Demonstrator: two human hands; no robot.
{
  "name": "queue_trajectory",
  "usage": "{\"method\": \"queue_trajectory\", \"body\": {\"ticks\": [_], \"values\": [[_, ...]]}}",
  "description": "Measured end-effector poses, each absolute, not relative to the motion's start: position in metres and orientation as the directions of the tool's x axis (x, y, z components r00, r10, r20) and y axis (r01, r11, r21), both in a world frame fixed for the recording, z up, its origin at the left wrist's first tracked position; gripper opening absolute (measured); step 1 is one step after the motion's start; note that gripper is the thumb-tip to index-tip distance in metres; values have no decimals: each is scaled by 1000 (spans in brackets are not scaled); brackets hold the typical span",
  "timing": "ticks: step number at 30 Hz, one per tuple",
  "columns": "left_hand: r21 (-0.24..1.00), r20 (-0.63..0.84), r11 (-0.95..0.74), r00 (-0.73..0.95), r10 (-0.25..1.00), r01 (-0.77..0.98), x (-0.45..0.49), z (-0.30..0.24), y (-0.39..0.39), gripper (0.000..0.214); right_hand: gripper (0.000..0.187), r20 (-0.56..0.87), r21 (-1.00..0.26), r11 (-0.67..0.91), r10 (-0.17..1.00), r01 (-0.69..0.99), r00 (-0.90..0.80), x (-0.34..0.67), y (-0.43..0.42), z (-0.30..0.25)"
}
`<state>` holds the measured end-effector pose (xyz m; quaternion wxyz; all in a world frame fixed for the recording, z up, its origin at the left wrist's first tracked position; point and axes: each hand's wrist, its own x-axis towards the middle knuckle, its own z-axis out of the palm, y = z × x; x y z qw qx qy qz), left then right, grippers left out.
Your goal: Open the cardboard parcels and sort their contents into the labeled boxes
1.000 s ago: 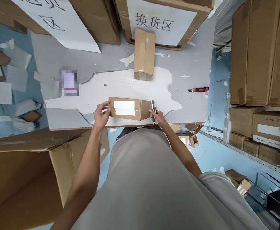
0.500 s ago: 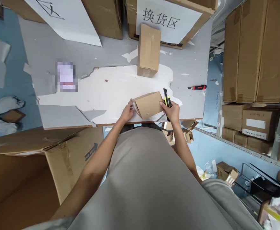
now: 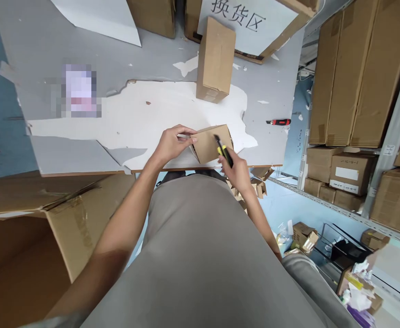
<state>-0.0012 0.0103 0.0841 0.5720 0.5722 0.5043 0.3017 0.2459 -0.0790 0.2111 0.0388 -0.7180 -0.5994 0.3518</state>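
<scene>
A small cardboard box (image 3: pixel 209 142) stands at the near edge of the worn grey table (image 3: pixel 83 155), turned with one end toward me. My left hand (image 3: pixel 172 143) grips its left end, fingers curled over the top edge. My right hand (image 3: pixel 236 171) is closed around a yellow and black utility knife (image 3: pixel 223 150), whose tip rests against the box's near right face.
A taller cardboard box (image 3: pixel 215 59) stands farther back on the table. A red utility knife (image 3: pixel 279 121) lies near the right edge. A large open carton (image 3: pixel 32 237) sits at my lower left. Stacked boxes fill the shelving (image 3: pixel 357 91) at right. A signed carton (image 3: pixel 254 27) is behind.
The small box was turned from lying lengthwise to end-on. My left hand shifted onto its top left edge, and my right hand brought the knife from beside the box down onto its face.
</scene>
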Motion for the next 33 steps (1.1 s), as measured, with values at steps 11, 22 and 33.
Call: {"method": "queue_trajectory", "body": {"ticks": [11, 22, 33], "values": [[957, -244, 176, 311, 919, 231, -1, 92, 14, 34, 60, -622, -273, -147, 781, 951, -58, 196, -87, 223], [965, -211, 151, 296, 932, 214, 2, 88, 11, 33, 59, -700, 5, -134, 707, 991, 99, 150, -76, 236], [966, -202, 142, 286, 937, 216, 3, 82, 7, 33, 56, -748, 47, -113, 654, 992, 110, 153, -102, 243]]}}
